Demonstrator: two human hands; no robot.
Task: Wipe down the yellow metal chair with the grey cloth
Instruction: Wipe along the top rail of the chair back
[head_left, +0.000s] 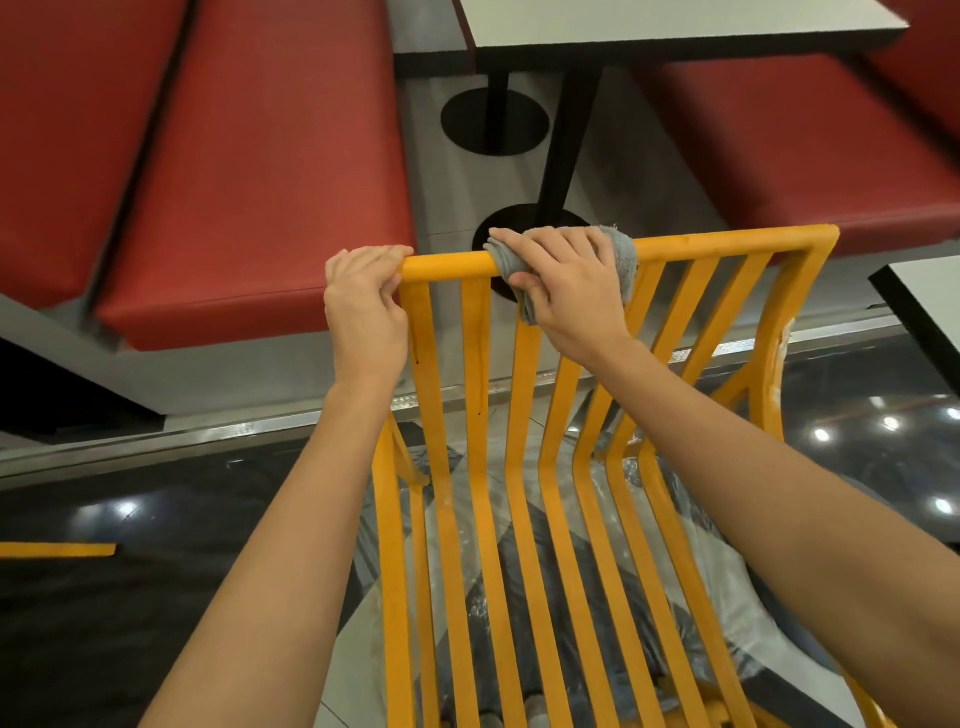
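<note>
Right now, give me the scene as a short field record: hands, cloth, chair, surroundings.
left hand: grips the left end of the chair's top rail, holds no cloth
right hand: presses the cloth onto the top rail, fingers wrapped over it
cloth: grey, bunched, draped over the rail under the right hand
chair: yellow metal, slatted back, seen from behind and above
benches: red padded, beyond the chair
table: white top, black post, beyond the chair
floor: dark, glossy, reflecting lights

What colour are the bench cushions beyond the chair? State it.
Red: the bench cushions, past the yellow chair, show best in the head view.
</note>
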